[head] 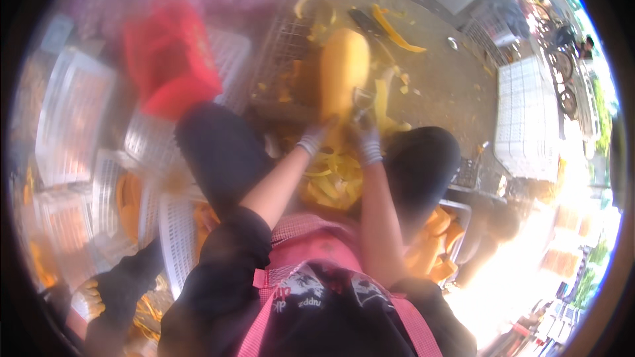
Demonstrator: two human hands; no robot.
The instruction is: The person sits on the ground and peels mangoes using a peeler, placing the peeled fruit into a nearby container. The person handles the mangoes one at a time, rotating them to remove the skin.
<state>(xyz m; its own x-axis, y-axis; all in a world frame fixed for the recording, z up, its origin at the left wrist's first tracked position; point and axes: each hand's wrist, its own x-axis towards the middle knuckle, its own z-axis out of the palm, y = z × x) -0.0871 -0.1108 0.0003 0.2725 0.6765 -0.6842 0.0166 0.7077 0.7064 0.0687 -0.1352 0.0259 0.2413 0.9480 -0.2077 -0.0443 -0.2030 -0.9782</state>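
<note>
A long, peeled-looking orange squash extends away from me between my knees. My left hand, in a light glove with a striped cuff, grips its near end. My right hand, gloved alike, is closed around a peeler at the squash's right side; blur hides the fingers' detail. Beneath my wrists lies a heap of yellow peel strips. More peel is scattered on the ground beyond the squash.
A red container stands at upper left. White plastic crates are at the right and more on the left. Orange squash pieces fill a crate beside my right thigh. A co-worker's gloved hand shows at lower left.
</note>
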